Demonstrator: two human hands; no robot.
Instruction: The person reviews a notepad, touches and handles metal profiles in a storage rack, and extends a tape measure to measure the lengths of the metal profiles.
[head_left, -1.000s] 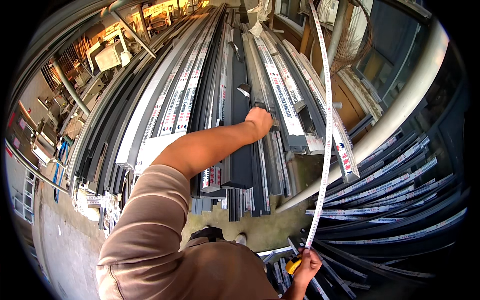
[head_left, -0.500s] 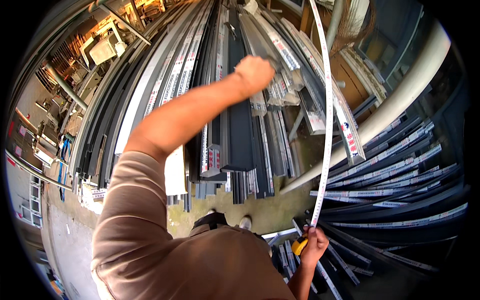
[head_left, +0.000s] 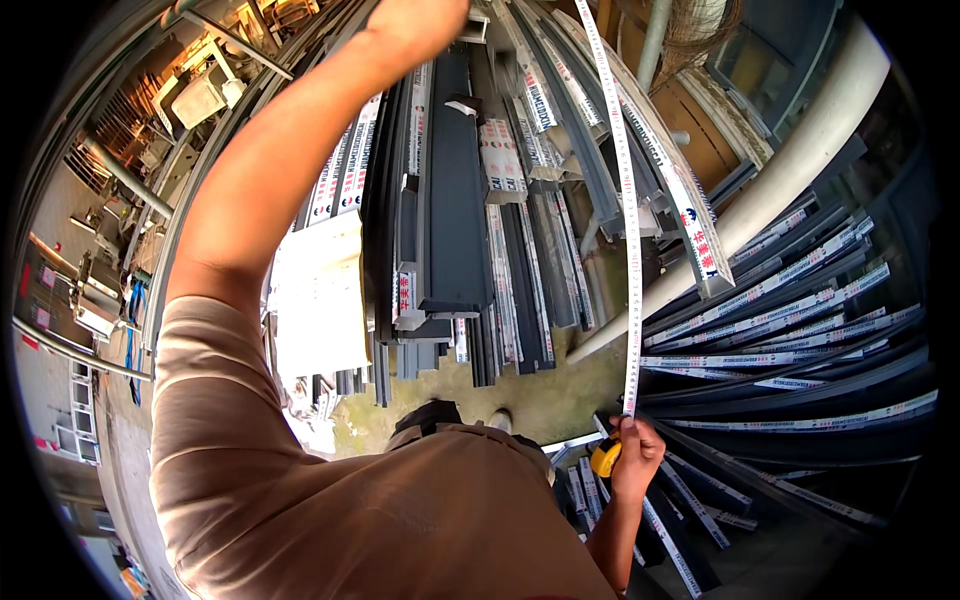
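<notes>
In the head view, my right hand [head_left: 636,456] is closed around a yellow and black tape measure [head_left: 605,456] at the lower right. Its white blade [head_left: 630,230] runs out long, bending up past the top edge, where its far end is out of view. My left arm reaches far forward over the stack. At the top edge, my left hand [head_left: 418,28] is closed, its fingers partly cut off, against the hollow end of a grey metal profile [head_left: 474,28]. Below it lie a wide dark profile [head_left: 452,200] and a film-wrapped profile [head_left: 502,160].
Long profiles with printed film [head_left: 340,170] fill the rack, their ends jutting toward me. A pale sheet [head_left: 322,290] covers some ends. A thick pale pipe [head_left: 810,150] slants across the right, above more stacked dark profiles [head_left: 770,360]. Cluttered equipment [head_left: 200,98] stands far left.
My left hand has moved forward and left to the top edge, uncovering the film-wrapped profile end. My right hand with the tape measure has risen slightly, and the blade has shifted left.
</notes>
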